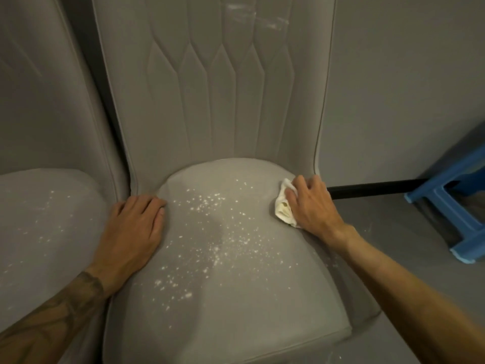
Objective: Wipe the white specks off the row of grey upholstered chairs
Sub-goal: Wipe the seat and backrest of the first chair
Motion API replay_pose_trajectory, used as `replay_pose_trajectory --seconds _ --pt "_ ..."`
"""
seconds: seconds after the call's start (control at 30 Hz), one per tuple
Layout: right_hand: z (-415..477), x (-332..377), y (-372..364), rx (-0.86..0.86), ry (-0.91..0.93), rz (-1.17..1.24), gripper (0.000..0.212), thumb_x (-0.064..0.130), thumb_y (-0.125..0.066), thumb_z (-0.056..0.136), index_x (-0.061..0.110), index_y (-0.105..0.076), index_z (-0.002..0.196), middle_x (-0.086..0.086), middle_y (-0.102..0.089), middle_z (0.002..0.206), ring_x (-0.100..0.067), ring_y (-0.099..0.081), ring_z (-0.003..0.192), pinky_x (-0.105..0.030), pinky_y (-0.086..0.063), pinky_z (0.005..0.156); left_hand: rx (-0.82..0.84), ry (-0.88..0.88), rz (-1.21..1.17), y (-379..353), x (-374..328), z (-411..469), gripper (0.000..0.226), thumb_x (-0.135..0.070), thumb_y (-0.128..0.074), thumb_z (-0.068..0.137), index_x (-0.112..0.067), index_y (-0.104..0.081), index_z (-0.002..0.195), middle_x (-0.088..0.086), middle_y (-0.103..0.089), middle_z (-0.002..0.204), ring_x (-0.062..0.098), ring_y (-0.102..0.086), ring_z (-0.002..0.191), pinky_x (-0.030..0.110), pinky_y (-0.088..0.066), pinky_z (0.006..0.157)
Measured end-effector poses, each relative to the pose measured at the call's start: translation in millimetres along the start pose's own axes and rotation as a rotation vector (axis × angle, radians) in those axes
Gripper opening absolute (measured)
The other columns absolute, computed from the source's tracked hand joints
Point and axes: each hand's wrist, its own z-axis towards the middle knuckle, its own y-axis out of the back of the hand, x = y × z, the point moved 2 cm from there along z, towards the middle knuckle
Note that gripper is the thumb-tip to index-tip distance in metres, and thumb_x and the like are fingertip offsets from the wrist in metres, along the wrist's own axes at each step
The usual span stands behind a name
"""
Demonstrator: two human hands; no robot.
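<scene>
Pressing a crumpled white cloth [284,206] against the seat's right rear edge, the right hand [312,203] has its grip closed over the cloth — a placement that looks like the start of a sweep across the cushion. The left hand [136,227] lies flat with fingers spread and nothing held, on the left rear edge of the same seat [236,311], probably to steady the chair. White specks [210,232] are scattered over the seat's middle and front, not yet wiped. Two grey chairs show — the near one and a second seat [39,219] at the left, also speckled. One blue stool [451,206] stands on the floor at the right.
</scene>
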Motion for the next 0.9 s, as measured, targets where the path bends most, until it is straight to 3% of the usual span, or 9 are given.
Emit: replay_pose_trajectory --seconds 0.1,0.23,0.43,0.63,0.8,0.9 --pt "4 22 0 -0.035 -0.056 -0.02 0.032 0.035 -0.036 0.105 0.007 -0.049 0.113 -0.02 -0.052 0.111 -0.035 -0.048 0.1 -0.044 -0.04 0.091 -0.015 -0.008 -0.008 -1 2 1 0.032 -0.027 -0.035 0.105 -0.015 -0.064 0.113 0.005 -0.062 0.11 0.03 -0.057 0.098 0.046 -0.039 0.086" --pt "-15 34 -6 0.086 0.187 0.094 0.026 0.038 -0.034 0.105 0.015 -0.046 0.111 -0.008 -0.046 0.105 -0.023 -0.044 0.09 -0.038 -0.043 0.084 -0.02 -0.051 0.006 -4 4 0 0.03 -0.025 -0.035 0.105 -0.014 -0.061 0.116 0.005 -0.059 0.112 0.031 -0.056 0.098 0.046 -0.038 0.085" --pt "12 20 -2 0.019 -0.084 -0.126 0.03 0.03 -0.033 0.105 0.005 -0.05 0.112 -0.02 -0.053 0.111 -0.034 -0.047 0.101 -0.042 -0.038 0.091 -0.013 -0.044 0.0 -4 4 0 0.029 -0.023 -0.035 0.106 -0.013 -0.06 0.114 0.008 -0.058 0.111 0.032 -0.056 0.098 0.047 -0.039 0.086" --pt "-19 26 -9 0.047 0.178 0.086 0.025 0.035 -0.035 0.105 0.013 -0.047 0.108 -0.008 -0.049 0.105 -0.026 -0.045 0.091 -0.037 -0.04 0.085 -0.029 -0.029 -0.025 -5 5 0 0.029 -0.025 -0.034 0.106 -0.015 -0.06 0.113 0.005 -0.06 0.111 0.031 -0.056 0.1 0.047 -0.039 0.088" --pt "8 19 -7 -0.002 -0.128 -0.125 0.037 0.031 -0.021 0.107 0.007 -0.046 0.119 -0.015 -0.051 0.12 -0.029 -0.046 0.106 -0.038 -0.033 0.089 -0.023 -0.031 -0.032 1 6 -3 0.028 -0.024 -0.038 0.105 -0.014 -0.063 0.114 0.008 -0.064 0.11 0.033 -0.06 0.099 0.046 -0.04 0.087" --pt "6 58 -19 -0.004 0.021 -0.124 0.034 0.033 -0.028 0.106 0.007 -0.047 0.117 -0.016 -0.052 0.116 -0.031 -0.046 0.101 -0.041 -0.038 0.088 0.035 -0.07 -0.026 4 13 -2 0.029 -0.025 -0.038 0.106 -0.014 -0.063 0.115 0.008 -0.065 0.109 0.033 -0.061 0.096 0.045 -0.042 0.086"
